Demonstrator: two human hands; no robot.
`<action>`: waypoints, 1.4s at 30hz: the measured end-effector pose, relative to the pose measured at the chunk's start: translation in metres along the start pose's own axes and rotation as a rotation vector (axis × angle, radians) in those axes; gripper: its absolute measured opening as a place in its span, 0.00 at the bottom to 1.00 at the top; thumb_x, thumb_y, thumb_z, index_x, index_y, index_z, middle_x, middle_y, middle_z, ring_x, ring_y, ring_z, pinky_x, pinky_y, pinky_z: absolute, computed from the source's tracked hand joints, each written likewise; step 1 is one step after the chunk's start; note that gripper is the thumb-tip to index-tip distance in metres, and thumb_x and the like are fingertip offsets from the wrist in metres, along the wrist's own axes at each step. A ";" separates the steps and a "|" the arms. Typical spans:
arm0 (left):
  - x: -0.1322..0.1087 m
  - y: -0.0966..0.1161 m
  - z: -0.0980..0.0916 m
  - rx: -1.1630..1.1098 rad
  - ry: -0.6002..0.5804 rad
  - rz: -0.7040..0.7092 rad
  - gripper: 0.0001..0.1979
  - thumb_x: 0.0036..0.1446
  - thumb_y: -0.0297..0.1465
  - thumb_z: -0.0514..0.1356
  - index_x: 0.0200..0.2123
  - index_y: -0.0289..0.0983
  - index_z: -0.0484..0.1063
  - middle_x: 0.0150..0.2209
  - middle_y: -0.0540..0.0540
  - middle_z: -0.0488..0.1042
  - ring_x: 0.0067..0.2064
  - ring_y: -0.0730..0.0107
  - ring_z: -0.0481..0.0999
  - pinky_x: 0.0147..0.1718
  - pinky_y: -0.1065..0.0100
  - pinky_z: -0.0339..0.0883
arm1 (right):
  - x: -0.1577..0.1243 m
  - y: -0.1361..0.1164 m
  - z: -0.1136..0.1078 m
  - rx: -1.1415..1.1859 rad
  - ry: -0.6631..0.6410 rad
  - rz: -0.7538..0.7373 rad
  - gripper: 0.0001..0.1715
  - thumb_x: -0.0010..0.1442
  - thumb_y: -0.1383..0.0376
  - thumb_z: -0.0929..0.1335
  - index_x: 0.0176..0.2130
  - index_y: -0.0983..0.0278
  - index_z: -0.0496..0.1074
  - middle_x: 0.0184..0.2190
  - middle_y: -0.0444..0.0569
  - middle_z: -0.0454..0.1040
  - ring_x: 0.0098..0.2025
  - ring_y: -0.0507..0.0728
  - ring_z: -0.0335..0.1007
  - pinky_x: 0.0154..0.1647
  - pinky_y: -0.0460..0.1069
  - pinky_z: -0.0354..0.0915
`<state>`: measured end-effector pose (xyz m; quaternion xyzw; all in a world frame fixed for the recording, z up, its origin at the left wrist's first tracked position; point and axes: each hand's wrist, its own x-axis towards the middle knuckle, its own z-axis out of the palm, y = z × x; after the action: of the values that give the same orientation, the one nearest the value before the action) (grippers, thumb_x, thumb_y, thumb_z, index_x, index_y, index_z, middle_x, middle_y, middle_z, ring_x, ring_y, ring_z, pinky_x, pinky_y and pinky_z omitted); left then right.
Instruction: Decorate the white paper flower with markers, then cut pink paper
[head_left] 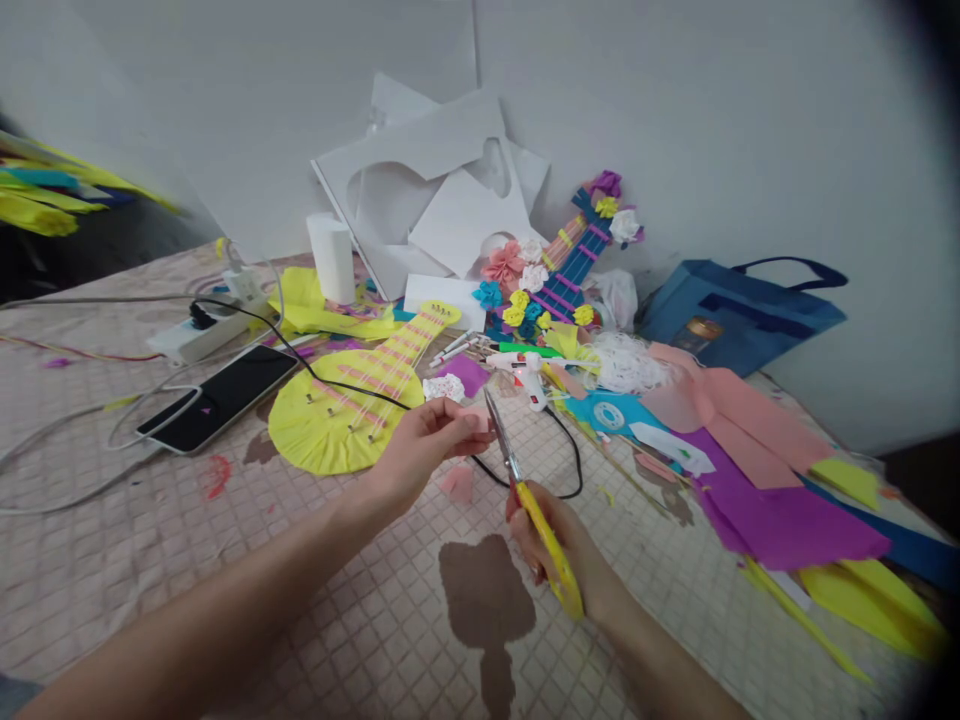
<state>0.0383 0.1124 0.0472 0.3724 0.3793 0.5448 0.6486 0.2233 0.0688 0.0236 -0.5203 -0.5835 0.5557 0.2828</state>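
My left hand (431, 440) pinches a small piece of pink paper (475, 418) between thumb and fingers. In my right hand (551, 540) is a pair of scissors (551, 545) with yellow handles, its blades pointing up beside the paper's right edge. Whether the blades touch the paper I cannot tell. A loose pink scrap (457, 484) lies on the table just below my left hand. Left of that hand rests a yellow paper guitar (341, 415) with pink stripes and strings. A white glue gun (529, 380) lies beyond the scissors, its black cord looping on the table.
A phone (221, 398) and a power strip (199, 335) with cables lie at the left. A blue flower-decked paper guitar (574, 275) leans at the back, near white cut boards (442, 190) and a blue bag (739, 310). Coloured paper sheets (780, 510) cover the right side.
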 end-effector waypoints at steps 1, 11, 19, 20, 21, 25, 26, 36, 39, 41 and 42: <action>-0.001 0.000 0.001 0.005 -0.005 -0.005 0.13 0.49 0.34 0.68 0.28 0.34 0.67 0.34 0.45 0.79 0.36 0.70 0.78 0.39 0.68 0.71 | 0.001 0.001 0.000 0.033 0.011 0.003 0.27 0.51 0.41 0.66 0.29 0.61 0.61 0.17 0.35 0.56 0.14 0.45 0.49 0.12 0.42 0.52; -0.016 -0.019 0.014 0.238 -0.155 -0.118 0.14 0.48 0.38 0.67 0.26 0.35 0.68 0.27 0.51 0.72 0.29 0.77 0.70 0.30 0.73 0.64 | 0.008 -0.001 -0.003 0.272 0.230 -0.139 0.22 0.47 0.53 0.74 0.33 0.62 0.64 0.21 0.37 0.64 0.18 0.47 0.59 0.17 0.43 0.60; -0.015 -0.026 0.012 0.173 -0.177 -0.167 0.12 0.55 0.38 0.61 0.30 0.35 0.71 0.29 0.49 0.71 0.31 0.73 0.71 0.34 0.68 0.66 | 0.010 0.000 0.001 0.477 0.220 -0.103 0.19 0.46 0.59 0.74 0.33 0.62 0.63 0.18 0.35 0.64 0.15 0.46 0.56 0.15 0.42 0.55; -0.014 -0.025 0.011 0.144 -0.190 -0.161 0.09 0.56 0.36 0.59 0.33 0.36 0.72 0.31 0.49 0.72 0.32 0.72 0.71 0.34 0.68 0.66 | 0.011 -0.001 0.001 0.528 0.185 -0.106 0.19 0.46 0.60 0.74 0.32 0.61 0.62 0.17 0.34 0.63 0.15 0.46 0.56 0.14 0.42 0.54; -0.014 -0.023 0.010 0.126 -0.222 -0.142 0.08 0.55 0.33 0.59 0.39 0.37 0.72 0.32 0.49 0.72 0.34 0.71 0.71 0.35 0.68 0.66 | 0.011 -0.001 0.001 0.578 0.137 -0.104 0.18 0.47 0.60 0.74 0.32 0.61 0.62 0.16 0.34 0.61 0.14 0.45 0.55 0.14 0.42 0.54; -0.013 -0.012 0.007 0.195 -0.436 -0.021 0.19 0.51 0.25 0.62 0.47 0.41 0.71 0.38 0.48 0.72 0.39 0.70 0.71 0.39 0.68 0.65 | 0.011 -0.003 -0.002 0.731 -0.059 -0.046 0.16 0.47 0.62 0.73 0.30 0.62 0.62 0.14 0.33 0.57 0.15 0.45 0.51 0.15 0.41 0.53; -0.012 -0.010 0.006 0.223 -0.484 -0.006 0.16 0.52 0.25 0.63 0.45 0.40 0.72 0.38 0.48 0.72 0.41 0.69 0.71 0.40 0.68 0.65 | 0.010 -0.003 -0.002 0.747 -0.100 -0.028 0.16 0.47 0.62 0.73 0.30 0.62 0.63 0.15 0.33 0.57 0.15 0.45 0.51 0.15 0.41 0.52; -0.008 -0.009 0.003 0.342 -0.375 -0.098 0.13 0.53 0.39 0.64 0.28 0.35 0.69 0.27 0.48 0.72 0.28 0.75 0.67 0.28 0.72 0.59 | 0.011 0.004 -0.001 0.535 0.010 -0.122 0.22 0.58 0.49 0.67 0.28 0.61 0.58 0.13 0.34 0.58 0.13 0.46 0.53 0.15 0.42 0.54; -0.008 -0.011 0.003 0.394 -0.343 -0.109 0.13 0.52 0.39 0.65 0.28 0.35 0.69 0.27 0.49 0.73 0.28 0.76 0.67 0.27 0.72 0.59 | 0.011 0.007 -0.003 0.415 0.113 -0.142 0.21 0.55 0.49 0.70 0.32 0.62 0.62 0.17 0.36 0.62 0.16 0.46 0.58 0.16 0.42 0.57; -0.009 -0.011 0.004 0.417 -0.346 -0.098 0.13 0.51 0.39 0.65 0.29 0.35 0.70 0.26 0.48 0.73 0.28 0.75 0.68 0.28 0.72 0.59 | 0.010 0.005 -0.003 0.371 0.157 -0.131 0.22 0.50 0.52 0.73 0.34 0.62 0.64 0.22 0.37 0.66 0.17 0.46 0.59 0.17 0.42 0.59; -0.009 -0.012 0.005 0.427 -0.347 -0.092 0.13 0.51 0.39 0.66 0.29 0.34 0.70 0.26 0.49 0.73 0.28 0.75 0.68 0.28 0.72 0.60 | 0.009 0.003 -0.003 0.358 0.171 -0.122 0.22 0.48 0.53 0.74 0.34 0.62 0.65 0.23 0.38 0.67 0.18 0.46 0.60 0.17 0.43 0.60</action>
<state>0.0467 0.1012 0.0399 0.5707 0.3853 0.3506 0.6348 0.2244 0.0780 0.0190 -0.4709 -0.4798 0.5860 0.4524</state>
